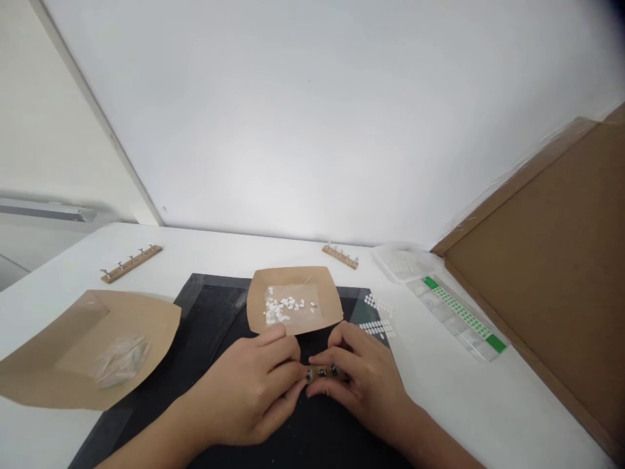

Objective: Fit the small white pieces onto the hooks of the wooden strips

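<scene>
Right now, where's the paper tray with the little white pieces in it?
In the head view, the paper tray sits center on the black mat, just beyond the left hand and right hand.

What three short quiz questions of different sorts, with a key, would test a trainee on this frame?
1. True or false: the left hand and right hand meet over the black mat.
2. Which holds the small white pieces? A) the kraft tray beyond the hands B) the kraft tray at the left C) the clear plastic tub
3. Fill in: on the white table, the strip with green ends lies on the person's ____ side.

Key: 1 true; 2 A; 3 right. The fingers pinch a small item with dark studs; what it is cannot be told.
</scene>
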The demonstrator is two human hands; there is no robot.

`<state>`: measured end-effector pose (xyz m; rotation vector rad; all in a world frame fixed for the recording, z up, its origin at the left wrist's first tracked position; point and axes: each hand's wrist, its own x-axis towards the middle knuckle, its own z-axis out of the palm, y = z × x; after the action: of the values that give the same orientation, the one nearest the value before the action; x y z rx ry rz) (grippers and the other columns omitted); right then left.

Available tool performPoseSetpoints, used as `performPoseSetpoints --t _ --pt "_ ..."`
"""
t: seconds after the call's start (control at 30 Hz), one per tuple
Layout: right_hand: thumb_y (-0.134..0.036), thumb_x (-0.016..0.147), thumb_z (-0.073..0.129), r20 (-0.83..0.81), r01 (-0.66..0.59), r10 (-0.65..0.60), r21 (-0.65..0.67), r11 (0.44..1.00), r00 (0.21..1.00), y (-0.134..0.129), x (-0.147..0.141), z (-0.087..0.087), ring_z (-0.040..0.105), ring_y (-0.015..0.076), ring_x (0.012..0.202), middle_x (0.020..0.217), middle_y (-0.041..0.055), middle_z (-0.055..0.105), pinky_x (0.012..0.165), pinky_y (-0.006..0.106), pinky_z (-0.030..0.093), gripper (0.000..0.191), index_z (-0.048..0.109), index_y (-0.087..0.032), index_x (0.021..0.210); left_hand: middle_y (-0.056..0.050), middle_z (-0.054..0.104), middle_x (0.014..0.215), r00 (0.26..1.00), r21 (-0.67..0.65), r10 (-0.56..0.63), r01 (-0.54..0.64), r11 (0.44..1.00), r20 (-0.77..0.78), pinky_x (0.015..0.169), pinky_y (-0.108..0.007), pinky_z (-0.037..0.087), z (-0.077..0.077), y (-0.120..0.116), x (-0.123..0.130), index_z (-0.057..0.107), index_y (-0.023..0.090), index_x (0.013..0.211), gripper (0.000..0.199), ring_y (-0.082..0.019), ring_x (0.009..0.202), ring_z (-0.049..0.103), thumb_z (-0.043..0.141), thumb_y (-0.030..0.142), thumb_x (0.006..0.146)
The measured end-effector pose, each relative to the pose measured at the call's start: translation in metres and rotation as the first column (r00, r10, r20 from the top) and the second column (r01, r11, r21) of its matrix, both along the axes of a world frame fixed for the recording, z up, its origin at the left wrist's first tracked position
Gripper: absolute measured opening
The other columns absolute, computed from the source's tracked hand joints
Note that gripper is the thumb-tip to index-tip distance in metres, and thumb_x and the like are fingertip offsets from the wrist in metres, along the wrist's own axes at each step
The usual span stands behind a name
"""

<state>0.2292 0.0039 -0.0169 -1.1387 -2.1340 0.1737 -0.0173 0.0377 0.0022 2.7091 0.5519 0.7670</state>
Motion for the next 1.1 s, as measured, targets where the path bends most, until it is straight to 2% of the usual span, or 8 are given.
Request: performPoseSetpoints --t 0.17,0.3,0.53,0.63,0.77,0.83,0.97,1.1 --pt "-0.055 0.091 0.079 0.017 0.002 -0.002 0.008 1.000 1.000 0.0008 0.0008 -0.0011 0.062 0.0156 0.075 0.089 0.0024 0.064 0.063 0.028 0.046 0.032 0.080 -0.024 0.098 -0.006 0.063 0.090 0.999 0.022 -0.032 0.032 0.999 -0.008 0.056 -0.031 0.044 0.0014 -0.0033 -0.0002 0.069 0.018 0.097 0.012 -0.019 0.075 0.057 0.058 0.012 0.096" --pt "-0.056 0.092 0.078 0.035 0.007 -0.007 0.003 1.000 0.999 0.0009 0.0002 -0.0014 0.062 0.0155 0.075 0.089 0.0025 0.065 0.064 0.028 0.046 0.031 0.080 -0.025 0.097 -0.005 0.061 0.088 0.999 0.056 -0.035 0.037 0.998 -0.034 0.054 -0.030 0.044 0.0003 -0.0022 -0.0019 0.069 0.018 0.101 0.014 -0.018 0.072 0.057 0.059 0.011 0.094" --pt "-0.054 0.093 0.078 0.041 0.005 -0.005 0.013 1.000 0.999 0.0010 0.0002 -0.0032 0.061 0.0159 0.074 0.088 0.0026 0.065 0.065 0.029 0.045 0.029 0.080 -0.025 0.098 -0.003 0.059 0.080 0.996 0.110 -0.048 0.056 0.992 -0.076 0.049 -0.032 0.036 -0.0034 -0.0027 -0.0027 0.065 0.019 0.085 0.014 -0.015 0.060 0.053 0.057 0.014 0.096" --pt "-0.049 0.095 0.077 0.047 0.012 -0.013 0.024 1.000 0.999 0.0000 0.0003 -0.0042 0.061 0.0163 0.075 0.088 0.0025 0.065 0.066 0.030 0.044 0.024 0.079 -0.025 0.098 -0.003 0.060 0.080 0.995 0.117 -0.051 0.061 0.991 -0.081 0.048 -0.032 0.036 -0.0027 -0.0025 -0.0022 0.064 0.019 0.084 0.015 -0.016 0.059 0.053 0.057 0.014 0.096" --pt "-0.051 0.095 0.077 0.053 0.019 -0.020 0.004 1.000 0.998 -0.0015 0.0006 -0.0053 0.062 0.0166 0.076 0.089 0.0026 0.065 0.067 0.030 0.043 0.026 0.079 -0.026 0.099 -0.003 0.059 0.079 0.994 0.116 -0.039 0.051 0.992 -0.105 0.048 -0.033 0.036 -0.0034 -0.0015 -0.0022 0.064 0.019 0.084 0.015 -0.016 0.059 0.054 0.057 0.014 0.096" --pt "-0.052 0.095 0.077 0.055 0.023 -0.023 -0.010 1.000 0.998 -0.0019 0.0004 -0.0054 0.061 0.0166 0.075 0.089 0.0026 0.065 0.066 0.030 0.043 0.027 0.079 -0.026 0.098 -0.003 0.060 0.081 0.993 0.106 -0.040 0.052 0.993 -0.115 0.048 -0.033 0.037 -0.0044 -0.0015 -0.0022 0.065 0.019 0.087 0.014 -0.016 0.059 0.055 0.056 0.014 0.096" --pt "-0.054 0.096 0.074 0.067 0.019 -0.018 -0.014 1.000 0.998 -0.0018 -0.0004 -0.0050 0.060 0.0161 0.074 0.088 0.0024 0.064 0.065 0.030 0.041 0.030 0.079 -0.025 0.094 -0.004 0.063 0.091 0.990 0.051 -0.041 0.049 0.997 -0.138 0.053 -0.033 0.043 -0.0054 -0.0020 -0.0004 0.068 0.019 0.106 0.015 -0.018 0.068 0.059 0.056 0.015 0.096" --pt "-0.055 0.098 0.072 0.083 0.013 -0.011 -0.022 1.000 0.996 -0.0015 -0.0005 -0.0054 0.059 0.0163 0.074 0.088 0.0022 0.064 0.066 0.030 0.040 0.032 0.078 -0.024 0.091 -0.004 0.064 0.093 0.986 0.040 -0.057 0.064 0.997 -0.154 0.058 -0.035 0.046 -0.0046 -0.0021 0.0029 0.067 0.019 0.105 0.015 -0.019 0.073 0.058 0.058 0.014 0.095"
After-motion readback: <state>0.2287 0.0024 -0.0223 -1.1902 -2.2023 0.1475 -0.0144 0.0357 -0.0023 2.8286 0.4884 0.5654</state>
